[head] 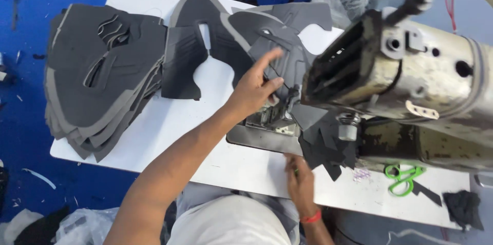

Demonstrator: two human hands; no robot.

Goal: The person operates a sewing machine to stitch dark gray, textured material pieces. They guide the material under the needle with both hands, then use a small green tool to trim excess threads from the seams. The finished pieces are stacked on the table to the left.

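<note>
- Two bare hands are working at a white table (169, 122), nearest to farthest here.
- Right hand (300, 181), red band on the wrist, is sitting at the near edge, fingers curled down onto a small pile of dark cut scraps (323, 147); can't really tell if it's pinching one or just pressing.
- Green scissors (403, 178) are lying off to the right, well apart from that hand.
- Left hand (255, 88) is reaching further in, index finger sticking out, the other fingers closing on a grey cut piece (287, 70) right beside the needle area.
- Sewing machine (411, 81), beige and worn, is looming over that spot.
- Big stack of grey cut pieces (102, 75) is sitting at the table's far left, more pieces fanning out toward the machine.
</note>
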